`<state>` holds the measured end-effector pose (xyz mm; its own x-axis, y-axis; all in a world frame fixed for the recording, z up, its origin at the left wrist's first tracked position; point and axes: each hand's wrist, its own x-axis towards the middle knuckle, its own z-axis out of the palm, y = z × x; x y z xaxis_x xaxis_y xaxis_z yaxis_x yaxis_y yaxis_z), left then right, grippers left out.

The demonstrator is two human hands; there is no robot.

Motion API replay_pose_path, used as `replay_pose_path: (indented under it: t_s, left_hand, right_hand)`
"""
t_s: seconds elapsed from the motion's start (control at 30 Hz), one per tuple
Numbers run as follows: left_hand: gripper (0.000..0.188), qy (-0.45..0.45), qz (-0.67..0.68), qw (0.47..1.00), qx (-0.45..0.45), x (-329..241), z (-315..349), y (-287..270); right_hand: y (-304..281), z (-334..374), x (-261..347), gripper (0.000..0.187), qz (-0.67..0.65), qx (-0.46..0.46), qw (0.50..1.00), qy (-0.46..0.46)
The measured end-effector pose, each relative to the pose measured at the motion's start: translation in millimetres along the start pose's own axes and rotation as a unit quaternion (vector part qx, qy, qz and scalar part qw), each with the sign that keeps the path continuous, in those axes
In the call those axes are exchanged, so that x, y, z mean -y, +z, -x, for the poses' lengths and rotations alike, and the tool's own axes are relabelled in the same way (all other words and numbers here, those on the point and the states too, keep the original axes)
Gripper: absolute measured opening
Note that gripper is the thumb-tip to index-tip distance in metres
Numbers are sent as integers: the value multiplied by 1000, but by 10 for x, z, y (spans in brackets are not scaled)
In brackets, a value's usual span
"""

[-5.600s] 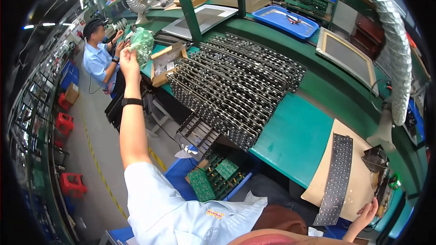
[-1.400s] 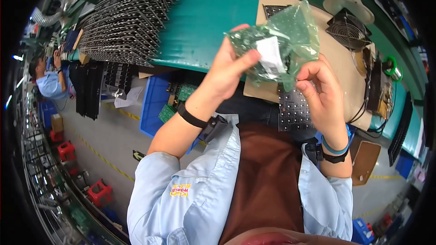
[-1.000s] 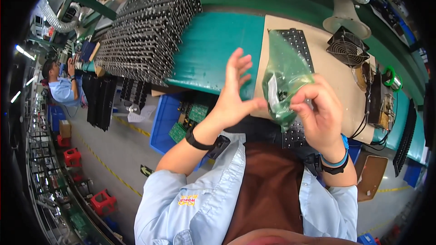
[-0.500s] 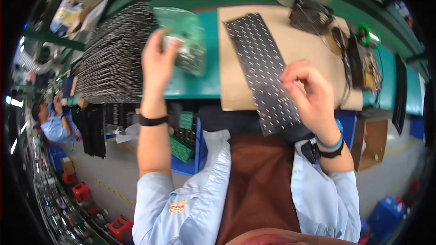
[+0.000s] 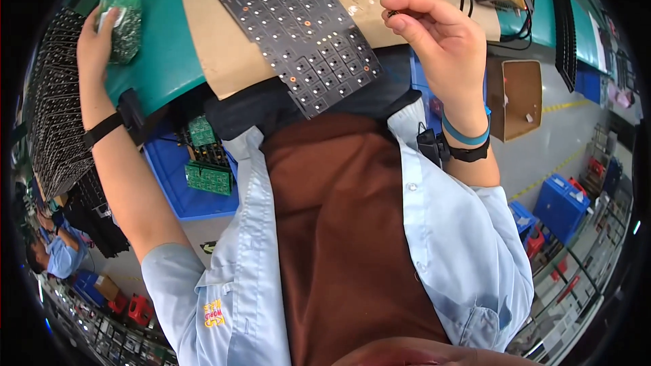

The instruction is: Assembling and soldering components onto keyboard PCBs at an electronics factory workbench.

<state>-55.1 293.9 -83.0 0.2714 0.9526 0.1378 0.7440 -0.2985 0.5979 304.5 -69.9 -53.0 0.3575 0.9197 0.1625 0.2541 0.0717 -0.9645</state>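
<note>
My left hand (image 5: 96, 44) grips the near-left side of a clear plastic bag (image 5: 124, 34) with small parts inside, over the green mat. Its thumb lies on the bag, and some of its fingers are hidden. Thumb and forefinger of my right hand (image 5: 444, 37) pinch a tiny dark part (image 5: 393, 13), too small to name. The hand is raised to the right of a long black circuit board (image 5: 298, 30). Rows of small white marks and a few copper-coloured rings cover this board, whose near end overhangs the bench edge toward my lap.
Brown cardboard (image 5: 217, 47) covers part of the green mat (image 5: 159, 68). Many black boards (image 5: 57, 115) stand stacked at the left. Below the bench, a blue bin (image 5: 180, 193) holds green circuit boards (image 5: 209, 177). Cables and a cardboard box (image 5: 521, 98) are at the right.
The view has shifted, so the bench sits higher and further left. My left hand still has the bag, now lower against the mat. My right hand has moved away from the board, fingers pinched.
</note>
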Motion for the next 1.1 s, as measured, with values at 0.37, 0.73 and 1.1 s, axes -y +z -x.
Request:
replay_pose_path:
  t_s: [0.37,0.73,1.1]
  left_hand:
    - [59,192,-283,935,-94,-272,276,-108]
    - [49,447,-101,866,200,-1766,1788,660]
    - [26,574,-31,818,-40,-1983,1671,175]
  right_hand:
    - [-215,217,-250,17,6,-40,996,77]
    - [-264,272,-490,15,24,-62,996,52]
    - [-370,239,-136,13,-14,-99,995,22]
